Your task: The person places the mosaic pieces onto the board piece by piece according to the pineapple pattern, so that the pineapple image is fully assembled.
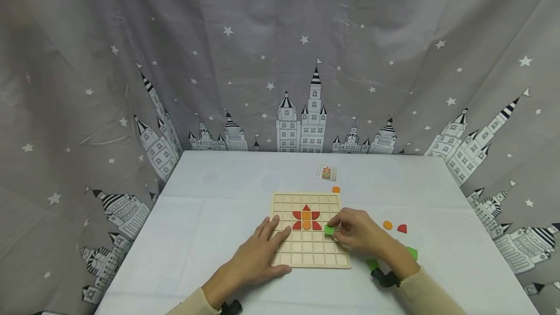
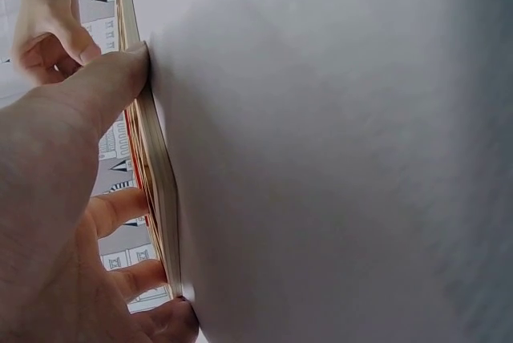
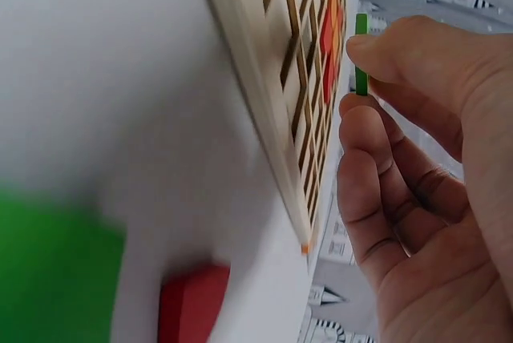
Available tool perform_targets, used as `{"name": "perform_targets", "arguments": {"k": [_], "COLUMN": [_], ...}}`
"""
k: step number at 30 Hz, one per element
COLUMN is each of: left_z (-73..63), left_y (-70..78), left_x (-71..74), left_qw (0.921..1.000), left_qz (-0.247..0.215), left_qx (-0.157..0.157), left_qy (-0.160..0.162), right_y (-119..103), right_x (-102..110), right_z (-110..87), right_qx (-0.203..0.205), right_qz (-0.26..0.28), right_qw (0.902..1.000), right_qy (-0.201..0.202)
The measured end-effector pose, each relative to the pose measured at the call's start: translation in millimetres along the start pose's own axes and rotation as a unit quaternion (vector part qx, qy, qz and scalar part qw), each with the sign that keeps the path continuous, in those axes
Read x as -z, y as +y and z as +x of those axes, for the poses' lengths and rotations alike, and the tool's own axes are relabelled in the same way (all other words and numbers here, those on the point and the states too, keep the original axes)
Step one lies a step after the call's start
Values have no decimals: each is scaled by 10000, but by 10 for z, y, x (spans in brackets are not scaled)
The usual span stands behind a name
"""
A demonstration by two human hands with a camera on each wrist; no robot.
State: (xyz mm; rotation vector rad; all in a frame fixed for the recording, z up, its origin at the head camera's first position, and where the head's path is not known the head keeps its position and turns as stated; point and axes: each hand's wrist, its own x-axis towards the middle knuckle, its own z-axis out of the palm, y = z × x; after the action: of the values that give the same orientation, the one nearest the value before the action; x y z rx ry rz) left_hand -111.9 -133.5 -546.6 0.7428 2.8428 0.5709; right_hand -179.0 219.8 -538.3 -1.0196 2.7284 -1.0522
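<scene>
A pale wooden grid board (image 1: 312,258) lies on the white table. My left hand (image 1: 258,255) rests along its left side with fingers spread, the thumb at the near left corner. Between thumb and fingertips, my right hand (image 1: 359,231) pinches a thin green tile (image 1: 329,230) over the right part of the grid. In the right wrist view the green tile (image 3: 361,54) appears edge-on. Red pieces (image 1: 296,215) with curved sides flank an orange square (image 1: 306,216) on the board. A red triangle (image 1: 306,207) sits above that square and an orange circle (image 1: 306,225) below it.
A small pattern card (image 1: 326,172) lies beyond the board. An orange disc (image 1: 336,189) is near the board's far right corner. To the right lie another orange disc (image 1: 387,225), a red piece (image 1: 402,228) and green pieces (image 1: 412,253) by the right forearm. A grey castle-print curtain (image 1: 245,86) hangs behind.
</scene>
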Motion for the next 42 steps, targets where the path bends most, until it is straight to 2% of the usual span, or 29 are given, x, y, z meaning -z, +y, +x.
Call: {"name": "perform_targets", "arguments": {"k": [6,14,32,42], "left_z": [2,0,-5,-3], "left_y": [-8,-20,-16,-21], "left_x": [-3,-20,-15,-17], "left_qw": [10000,9999,9998,9997], "left_qz": [61,109,156,208], "left_qx": [-50,-70,-66,-100], "left_qy": [22,8,-39,-20], "right_y": [-86,-174,-291,-301], "right_x": [-126,-272,-363,-398], "right_z": [103,200,249,315], "right_qx": [60,621,346,626], "right_qz": [34,-288,-674,-845], "right_qw": [9997,9976,9962,9939], "right_qy": [-218,-118,-431,-323]}}
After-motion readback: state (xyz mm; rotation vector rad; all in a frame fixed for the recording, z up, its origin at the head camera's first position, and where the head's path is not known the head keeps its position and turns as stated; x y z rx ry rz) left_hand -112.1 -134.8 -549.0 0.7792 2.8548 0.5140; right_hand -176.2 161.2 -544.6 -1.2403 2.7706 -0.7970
